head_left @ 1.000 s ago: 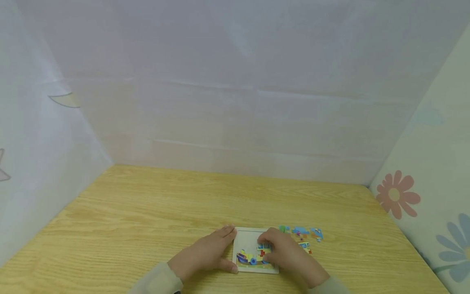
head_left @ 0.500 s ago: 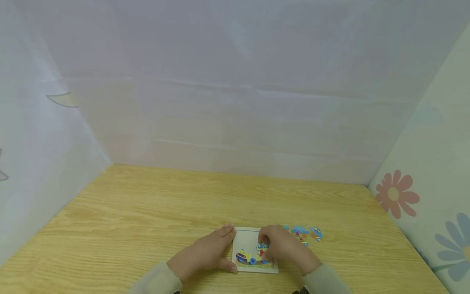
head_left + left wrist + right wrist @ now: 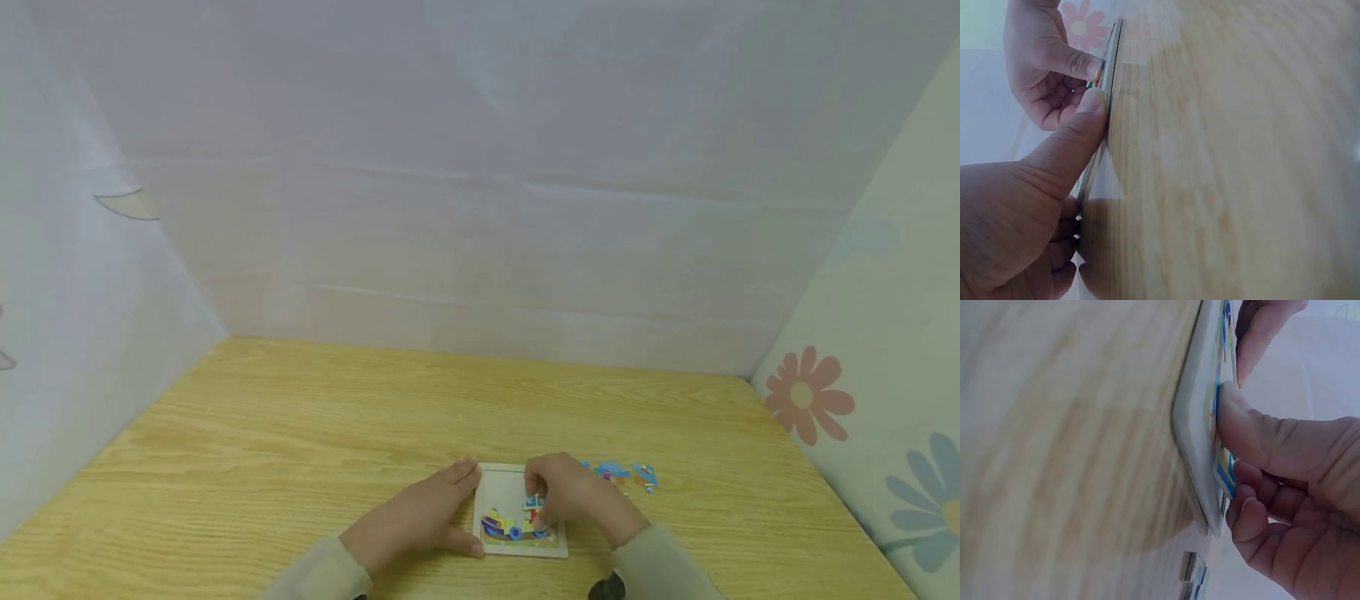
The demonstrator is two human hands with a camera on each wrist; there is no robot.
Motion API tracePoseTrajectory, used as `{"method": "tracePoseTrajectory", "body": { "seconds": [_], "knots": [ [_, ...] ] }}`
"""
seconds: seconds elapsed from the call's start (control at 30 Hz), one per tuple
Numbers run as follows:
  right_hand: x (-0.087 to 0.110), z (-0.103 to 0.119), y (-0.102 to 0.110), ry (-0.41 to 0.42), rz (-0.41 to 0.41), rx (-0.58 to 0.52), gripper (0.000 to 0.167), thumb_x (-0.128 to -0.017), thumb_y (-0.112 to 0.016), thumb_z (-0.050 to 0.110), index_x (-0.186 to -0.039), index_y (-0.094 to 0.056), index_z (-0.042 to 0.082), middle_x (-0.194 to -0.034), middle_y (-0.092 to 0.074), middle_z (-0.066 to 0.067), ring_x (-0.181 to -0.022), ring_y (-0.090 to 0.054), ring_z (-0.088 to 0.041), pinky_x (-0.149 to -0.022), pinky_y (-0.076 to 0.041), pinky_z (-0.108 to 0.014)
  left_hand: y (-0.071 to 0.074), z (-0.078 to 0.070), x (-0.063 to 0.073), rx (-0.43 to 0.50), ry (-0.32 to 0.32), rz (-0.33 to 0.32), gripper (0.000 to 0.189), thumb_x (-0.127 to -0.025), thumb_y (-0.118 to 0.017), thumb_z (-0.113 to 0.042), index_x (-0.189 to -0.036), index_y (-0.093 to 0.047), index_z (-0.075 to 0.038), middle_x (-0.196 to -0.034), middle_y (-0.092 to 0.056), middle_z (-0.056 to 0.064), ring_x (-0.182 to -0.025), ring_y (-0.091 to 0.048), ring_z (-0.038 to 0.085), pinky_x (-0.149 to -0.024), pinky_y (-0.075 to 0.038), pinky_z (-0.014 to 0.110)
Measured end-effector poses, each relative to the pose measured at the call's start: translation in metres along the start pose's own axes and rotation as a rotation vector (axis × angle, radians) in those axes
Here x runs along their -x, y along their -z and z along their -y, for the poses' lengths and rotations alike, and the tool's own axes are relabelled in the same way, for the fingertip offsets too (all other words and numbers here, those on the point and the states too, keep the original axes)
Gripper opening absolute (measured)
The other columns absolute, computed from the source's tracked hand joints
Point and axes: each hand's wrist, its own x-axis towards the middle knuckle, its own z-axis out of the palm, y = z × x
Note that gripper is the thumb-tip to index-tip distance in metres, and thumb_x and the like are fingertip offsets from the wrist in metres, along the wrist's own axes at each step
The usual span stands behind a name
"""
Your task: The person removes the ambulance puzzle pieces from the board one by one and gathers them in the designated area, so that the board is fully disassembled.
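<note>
A white-framed jigsaw puzzle board (image 3: 501, 492) lies on the table, its lower part filled with pieces that show a colourful vehicle with blue wheels. My left hand (image 3: 422, 514) rests along the board's left side, fingers stretched to the upper corner and thumb touching the lower corner. With thumb and curled fingers, my right hand (image 3: 583, 497) pinches a blue and yellow puzzle piece (image 3: 534, 502) over the right half of the board. In the right wrist view, the blue-edged piece (image 3: 1225, 478) sits tilted between thumb and fingers; how far it is seated cannot be told.
Several loose puzzle pieces (image 3: 612, 470) lie on the table right of the board, partly hidden by the right hand. The wooden table (image 3: 337, 417) is enclosed by a pale back curtain (image 3: 480, 250) and side sheets, the right one with flower prints (image 3: 802, 395).
My right hand shifts slightly upward and turns over the board's right half, still pinching the piece, and covers more of the loose pieces. My left hand stays at the board's left side.
</note>
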Motion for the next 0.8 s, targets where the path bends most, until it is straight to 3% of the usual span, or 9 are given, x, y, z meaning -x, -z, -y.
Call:
{"method": "tracePoseTrajectory", "body": {
  "seconds": [0.57,0.8],
  "knots": [
    [0.003,-0.013,-0.005,0.062,-0.042,-0.040,0.035,-0.063,-0.082,0.007,-0.080,-0.053,0.016,-0.076,-0.051,0.006,-0.071,-0.045,-0.011,-0.061,-0.041,-0.023,-0.001,0.000,-0.002,-0.002,0.016,0.006,0.098,-0.070,-0.068,-0.059,-0.139,-0.037,0.002,-0.147,-0.032,0.017,-0.135,-0.032,0.031,-0.108,-0.032,0.043],
    [0.009,-0.010,-0.005,0.080,-0.064,-0.003,0.033,-0.065,-0.081,0.010,-0.084,-0.056,0.017,-0.079,-0.054,0.007,-0.073,-0.048,-0.011,-0.064,-0.044,-0.024,0.000,0.000,-0.001,-0.007,0.012,0.010,0.098,-0.071,-0.066,-0.060,-0.140,-0.036,0.002,-0.148,-0.032,0.016,-0.135,-0.032,0.031,-0.109,-0.032,0.043]
  ]
}}
